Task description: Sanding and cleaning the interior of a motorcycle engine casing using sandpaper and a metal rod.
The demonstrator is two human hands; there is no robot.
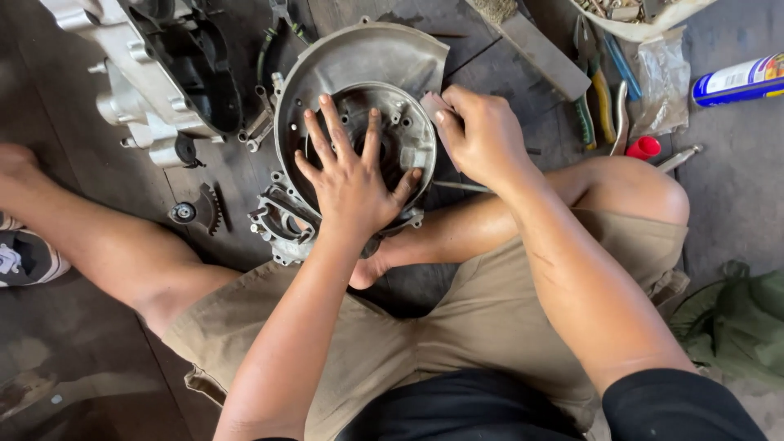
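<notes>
Head view, person seated cross-legged on a dark floor (98,359). A round grey cast-metal engine cover (359,61) with a circular recess lies on the floor just ahead of the shins.

Left hand (351,184): fingers spread wide apart, palm pressed flat over the recess of the cover, gripping nothing.

Right hand (482,135): fingers drawn together and pinched on a small pale scrap of abrasive paper (430,104), which is held against the right rim of the recess.

Surroundings:
- Large silver engine crankcase with black interior (155,69), upper left, just beside the cover.
- Small dark toothed gear piece (198,211), left of the cover, apart from it.
- Green-and-yellow-handled pliers (594,102), upper right, near the right hand.
- Crumpled clear plastic bag (663,77), beside the pliers.
- Red plastic cap (643,148), touching the edge of the right knee.
- Blue, white and yellow spray can (739,80), far right, lying on its side.
- Green cloth bundle (735,322), lower right.

The left forearm crosses over the folded legs and hides the near edge of the cover.
</notes>
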